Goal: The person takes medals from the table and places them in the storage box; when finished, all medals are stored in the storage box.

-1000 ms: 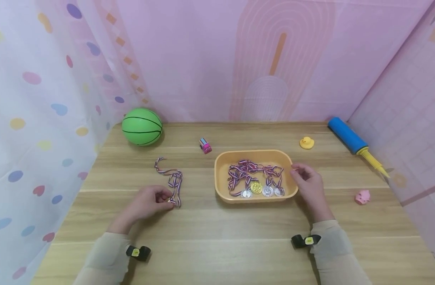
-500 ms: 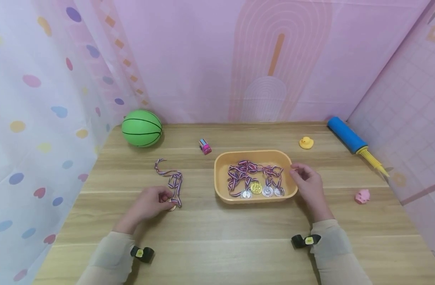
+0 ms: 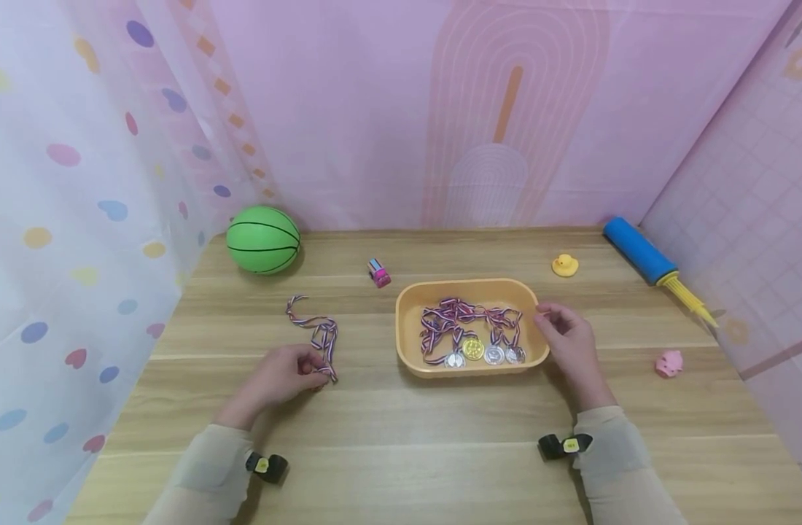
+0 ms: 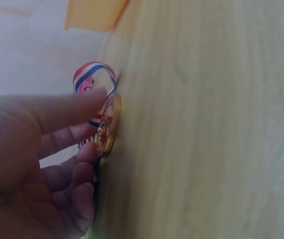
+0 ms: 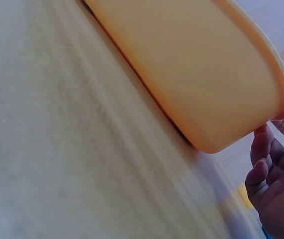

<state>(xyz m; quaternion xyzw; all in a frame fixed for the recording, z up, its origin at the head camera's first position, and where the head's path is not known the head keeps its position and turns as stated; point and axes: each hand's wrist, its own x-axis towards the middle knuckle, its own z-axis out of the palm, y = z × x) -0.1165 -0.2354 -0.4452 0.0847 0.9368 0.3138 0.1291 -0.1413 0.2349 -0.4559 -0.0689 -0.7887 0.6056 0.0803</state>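
Resting on the wooden table [image 3: 440, 437], the left hand [image 3: 279, 378] pinches a gold medal [image 4: 107, 125] on edge between thumb and curled fingers [image 4: 77, 181]. The medal is a thin round metallic disc with a raised relief; no writing on it can be read. Its striped red, white and blue ribbon [image 3: 317, 332] is a flat woven band that trails away from the hand across the tabletop in a loose curve. The table surface is a light wood-grain laminate with visible plank seams.

The right hand [image 3: 570, 343] sits at the right end of the orange tray [image 3: 404, 343], fingers loosely curled beside the rim; whether they touch it cannot be told. The tray is smooth plastic, rectangular with rounded corners and a rolled lip. It contains several medals [image 3: 485, 353], one gold and the others silver, with tangled striped ribbons.

Both forearms lie low over the table in beige sleeves, each wrist carrying a black clip with a small yellow label; the label text is too small to read.
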